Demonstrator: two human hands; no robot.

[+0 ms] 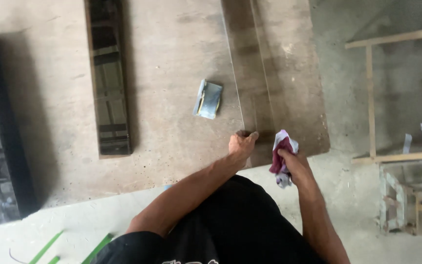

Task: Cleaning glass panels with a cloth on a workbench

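While left hand (pixel 241 144) pinches near edge of glass sheet (pixel 269 83) lying flat on board (pixel 172 73), right hand (pixel 294 164) fists maroon-white rag (pixel 282 151) at same edge. Reckon best bet: steady pane, wipe flat, fingers off sharp edge.

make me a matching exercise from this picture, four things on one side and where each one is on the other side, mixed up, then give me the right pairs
Things:
1. crumpled cloth
2. small bluish folded piece
3. long dark panel
4. wooden frame

Places:
A. lying on the board, left of the glass sheet
B. on the floor at right
C. in the right hand
D. lying lengthwise on the board's left part

Pairs: 1-C, 2-A, 3-D, 4-B
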